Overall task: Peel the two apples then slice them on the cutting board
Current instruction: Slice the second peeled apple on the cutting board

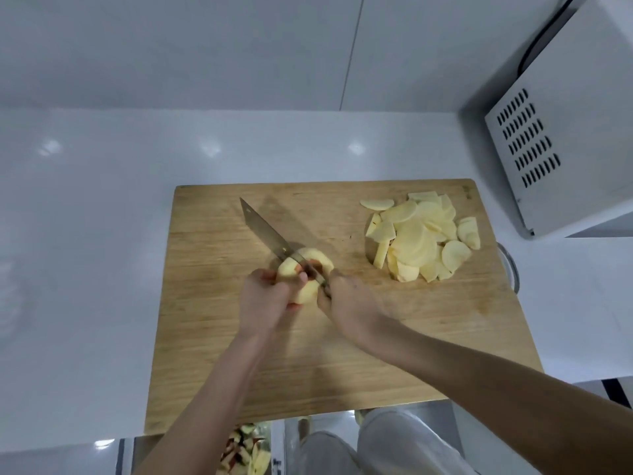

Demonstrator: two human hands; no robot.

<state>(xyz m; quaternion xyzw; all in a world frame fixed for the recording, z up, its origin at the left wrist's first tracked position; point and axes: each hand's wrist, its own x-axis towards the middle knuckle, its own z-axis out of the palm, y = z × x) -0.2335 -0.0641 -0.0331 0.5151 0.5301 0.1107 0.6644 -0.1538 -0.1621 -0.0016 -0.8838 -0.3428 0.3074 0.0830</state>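
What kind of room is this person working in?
Most likely a home kitchen: a wooden cutting board lies on a glossy white counter, apple slices are piled on it, and a white microwave-like appliance stands nearby.

A peeled, pale-yellow apple [310,269] is sitting mid-board [411,337], the knife [270,238] lying across its top. A heap of thin slices [424,238] is lying at the board's far right.

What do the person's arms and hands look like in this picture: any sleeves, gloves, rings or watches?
Both arms are bare from the frame edge down to the wrists, with no sleeves showing. The left hand and the right hand wear no gloves. No ring, watch or bracelet can be seen. Light trousers show below.
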